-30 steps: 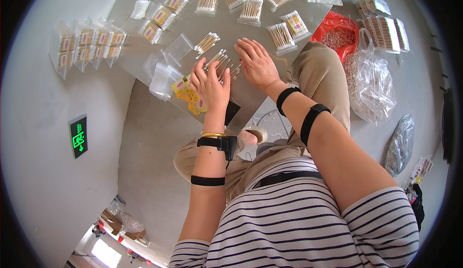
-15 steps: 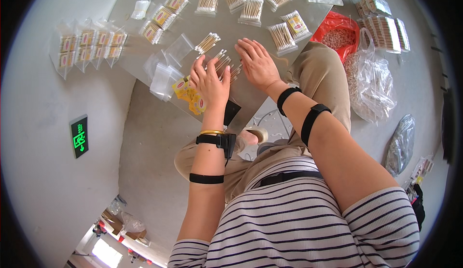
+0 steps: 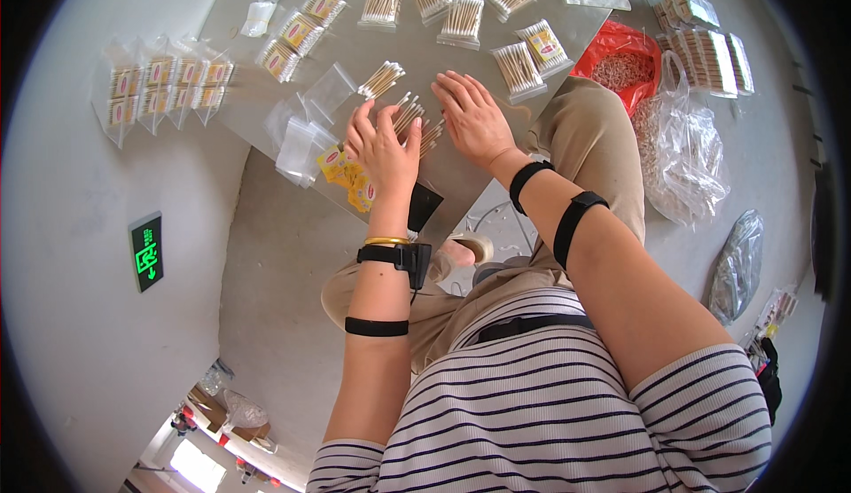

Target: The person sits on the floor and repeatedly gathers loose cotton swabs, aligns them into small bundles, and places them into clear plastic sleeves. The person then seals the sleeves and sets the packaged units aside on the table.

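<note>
Around both hands (image 3: 383,143) (image 3: 474,116), bagged swab packs (image 3: 519,67).

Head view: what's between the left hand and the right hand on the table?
A loose bunch of cotton swabs lies on the table between the left hand and right hand, both touching it, in the head view.

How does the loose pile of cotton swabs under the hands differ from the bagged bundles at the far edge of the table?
The loose wooden-stick cotton swabs lie unbagged and fanned out, with the left hand on them and the right hand beside; the clear-bagged swab bundles are packed tight and parallel. The loose ones sit near the person, the bagged ones in a far row, untouched. Both are the same white-tipped sticks on the grey table.
</note>
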{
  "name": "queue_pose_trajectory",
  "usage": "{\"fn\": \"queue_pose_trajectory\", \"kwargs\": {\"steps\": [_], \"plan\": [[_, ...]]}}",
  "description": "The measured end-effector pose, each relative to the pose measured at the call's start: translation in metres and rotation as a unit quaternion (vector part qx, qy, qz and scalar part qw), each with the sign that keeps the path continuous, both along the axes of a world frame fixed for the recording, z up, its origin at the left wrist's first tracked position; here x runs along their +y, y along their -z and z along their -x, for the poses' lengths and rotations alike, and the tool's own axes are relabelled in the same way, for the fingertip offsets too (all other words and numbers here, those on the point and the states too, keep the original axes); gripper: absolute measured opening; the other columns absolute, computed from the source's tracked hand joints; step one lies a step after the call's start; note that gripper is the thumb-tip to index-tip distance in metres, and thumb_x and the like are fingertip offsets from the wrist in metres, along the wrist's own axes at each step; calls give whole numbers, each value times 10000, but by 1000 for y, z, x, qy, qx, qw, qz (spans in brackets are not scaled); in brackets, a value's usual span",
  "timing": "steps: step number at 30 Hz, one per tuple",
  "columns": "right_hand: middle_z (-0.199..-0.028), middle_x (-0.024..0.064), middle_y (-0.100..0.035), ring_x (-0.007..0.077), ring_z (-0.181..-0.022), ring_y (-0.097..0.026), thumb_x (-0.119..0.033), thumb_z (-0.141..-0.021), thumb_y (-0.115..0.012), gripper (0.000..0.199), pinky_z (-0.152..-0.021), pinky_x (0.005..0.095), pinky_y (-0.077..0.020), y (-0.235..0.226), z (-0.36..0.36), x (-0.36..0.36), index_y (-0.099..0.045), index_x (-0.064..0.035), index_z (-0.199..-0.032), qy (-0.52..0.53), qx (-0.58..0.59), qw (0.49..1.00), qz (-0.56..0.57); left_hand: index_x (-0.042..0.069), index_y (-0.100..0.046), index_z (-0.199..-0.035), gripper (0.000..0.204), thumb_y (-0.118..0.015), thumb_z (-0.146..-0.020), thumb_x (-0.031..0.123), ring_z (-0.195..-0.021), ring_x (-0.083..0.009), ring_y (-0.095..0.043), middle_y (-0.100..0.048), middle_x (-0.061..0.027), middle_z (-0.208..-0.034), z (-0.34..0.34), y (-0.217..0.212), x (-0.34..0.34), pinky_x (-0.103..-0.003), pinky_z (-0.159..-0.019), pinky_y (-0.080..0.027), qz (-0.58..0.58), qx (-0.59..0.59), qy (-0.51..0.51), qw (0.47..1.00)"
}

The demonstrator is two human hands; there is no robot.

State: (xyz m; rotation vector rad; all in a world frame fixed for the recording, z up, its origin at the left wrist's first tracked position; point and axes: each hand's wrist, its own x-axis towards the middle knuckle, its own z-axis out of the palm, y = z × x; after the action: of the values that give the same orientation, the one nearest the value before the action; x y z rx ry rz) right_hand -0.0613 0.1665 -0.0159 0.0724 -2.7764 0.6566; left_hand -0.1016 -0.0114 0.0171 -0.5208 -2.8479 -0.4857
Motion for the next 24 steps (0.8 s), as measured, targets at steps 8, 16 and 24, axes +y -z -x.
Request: {"fn": "queue_pose_trajectory", "kwargs": {"steps": [8,16,24], "plan": [[-1504,93,-548,271,-1469,-453,-154,-981,-582,464,-1274,447,-335,0,0,0,-576,-55,-1434,0,9,1000,7,156,-699,-1115,368,-766,-908,452,-1385,-326,-438,-552,-80,-1392,-3,0,2,-523,-1101,-311,-6,-36,0,999],[-1524,87,-534,268,-1480,-441,-135,-931,-604,531,-1285,442,-319,1,-2,2,-559,-60,-1456,-6,-1,1000,5,146,-681,-1159,399,-752,-918,457,-1390,-331,-436,-547,-84,-1391,-30,1,3,-535,-1118,-307,-10,-62,16,998],[-1587,115,-473,296,-1513,-398,-152,-944,-613,583,-1302,455,-280,7,-2,6,-517,-79,-1514,-32,-7,999,32,52,-517,-1459,716,-744,-924,470,-1500,-410,-333,-444,-157,-1558,-61,-2,-26,-610,-1220,-224,-40,-58,28,997]]}}
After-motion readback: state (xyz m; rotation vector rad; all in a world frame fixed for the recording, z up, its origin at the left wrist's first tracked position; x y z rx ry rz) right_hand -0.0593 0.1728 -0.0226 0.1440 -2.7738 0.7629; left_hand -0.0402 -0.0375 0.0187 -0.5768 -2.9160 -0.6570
